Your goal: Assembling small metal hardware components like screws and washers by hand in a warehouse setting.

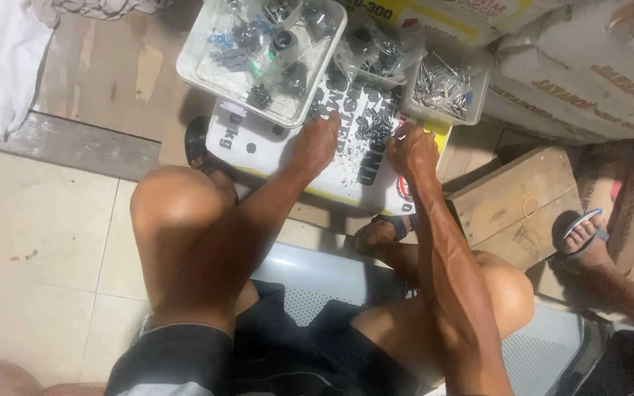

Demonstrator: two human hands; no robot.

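Both hands down on the white printed sheet (273,143) among the small dark metal parts (368,125). Left hand (315,143) and right hand (412,150) fingers curled into the pile; grip contents too small to tell, likewise part orientation. Clear tray (192,70) sits above-left

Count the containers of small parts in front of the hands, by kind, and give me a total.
Large clear plastic tray: 1
Small clear tub of silvery parts: 1
Clear plastic bag of dark parts: 1
Total: 3
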